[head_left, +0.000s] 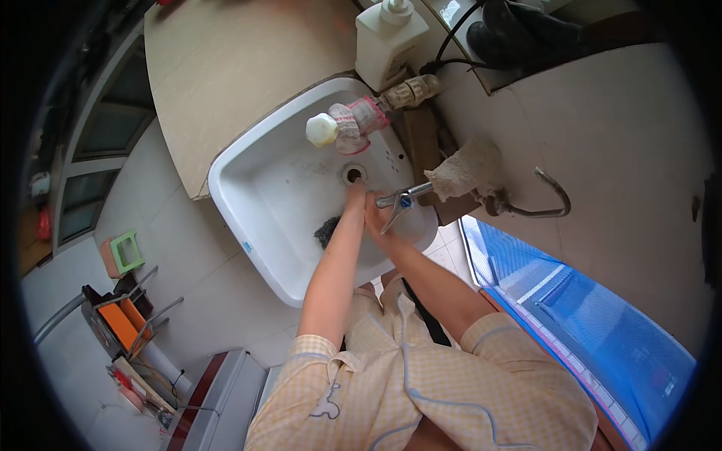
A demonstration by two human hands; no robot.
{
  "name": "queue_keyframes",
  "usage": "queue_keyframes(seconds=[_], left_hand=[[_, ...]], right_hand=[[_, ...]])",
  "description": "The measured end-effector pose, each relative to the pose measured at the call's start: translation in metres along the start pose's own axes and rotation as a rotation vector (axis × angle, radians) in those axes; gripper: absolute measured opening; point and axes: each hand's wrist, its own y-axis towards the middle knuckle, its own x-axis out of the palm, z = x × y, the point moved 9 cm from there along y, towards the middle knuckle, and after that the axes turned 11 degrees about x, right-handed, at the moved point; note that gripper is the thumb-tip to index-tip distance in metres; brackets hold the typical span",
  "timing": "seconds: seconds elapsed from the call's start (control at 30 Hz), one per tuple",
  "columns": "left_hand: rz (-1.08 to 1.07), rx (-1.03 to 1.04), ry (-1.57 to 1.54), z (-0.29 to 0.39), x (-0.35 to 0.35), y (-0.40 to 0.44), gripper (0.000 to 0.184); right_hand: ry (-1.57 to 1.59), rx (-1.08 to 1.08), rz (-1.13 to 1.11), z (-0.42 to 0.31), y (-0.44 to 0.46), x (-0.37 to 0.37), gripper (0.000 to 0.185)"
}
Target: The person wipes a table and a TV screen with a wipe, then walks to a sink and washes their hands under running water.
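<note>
Both of my hands are in the white sink [263, 255], side by side and touching near the wrists. My left hand [356, 193] points down toward the drain [353, 174]; its fingers are too small and shadowed to make out. Close against it, my right hand [373, 204] is under the metal tap [404, 200], with its fingers mostly hidden. Nothing I can name shows in either hand. A dark, mesh-like clump [326, 232] lies on the sink floor just left of my left forearm.
A second tap with a white knob [322, 130] and cloth wrapping reaches over the sink. Behind it stands a white pump bottle [387, 45]. A beige countertop [226, 68] adjoins the sink. To the right are a bent pipe [555, 194] and a blue mesh panel [571, 301].
</note>
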Motion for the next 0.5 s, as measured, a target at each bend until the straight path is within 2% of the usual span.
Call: queue_keyframes(seconds=[0.03, 0.1, 0.13, 0.17, 0.23, 0.27, 0.3, 0.33, 0.37, 0.43, 0.47, 0.5], left_hand=[[0.112, -0.231, -0.208, 0.006, -0.004, -0.019, 0.027], [0.051, -0.193, -0.197, 0.008, 0.004, -0.027, 0.028], [-0.02, -0.146, -0.183, 0.011, 0.011, -0.029, 0.028], [-0.021, -0.145, -0.183, 0.008, 0.009, -0.032, 0.028], [-0.137, -0.187, -0.193, -0.003, 0.008, -0.034, 0.027], [-0.134, -0.187, -0.193, 0.0, -0.003, -0.036, 0.027], [-0.235, -0.139, -0.33, 0.015, -0.005, -0.041, 0.025], [-0.338, -0.088, -0.466, 0.029, -0.006, -0.045, 0.024], [-0.338, -0.087, -0.465, 0.032, -0.014, -0.043, 0.024], [-0.56, 0.005, -0.152, 0.044, -0.01, -0.046, 0.02], [-0.556, 0.004, -0.153, 0.046, -0.009, -0.046, 0.02], [-0.646, 0.151, 0.047, 0.059, 0.0, -0.051, 0.026]], right_hand=[[-0.005, -0.001, 0.0, -0.001, 0.0, -0.003, 0.021], [0.198, -0.102, 0.172, -0.015, -0.01, -0.025, 0.015], [0.2, -0.102, 0.173, 0.003, -0.002, -0.024, 0.015], [0.409, 0.262, 0.011, 0.054, 0.016, -0.012, 0.016], [0.61, 0.624, -0.157, 0.069, 0.013, -0.004, 0.017], [0.558, 0.829, -0.203, 0.037, -0.007, -0.019, 0.017], [0.501, 1.033, -0.25, 0.02, -0.027, -0.026, 0.019], [0.503, 1.032, -0.253, 0.029, -0.027, -0.022, 0.019], [0.075, 0.546, -0.276, 0.014, -0.003, -0.025, 0.021], [-0.337, 0.046, -0.277, -0.021, -0.001, -0.02, 0.024], [0.055, -0.074, -0.282, -0.035, -0.005, -0.025, 0.025], [0.449, -0.192, -0.281, -0.052, -0.01, -0.038, 0.026]])
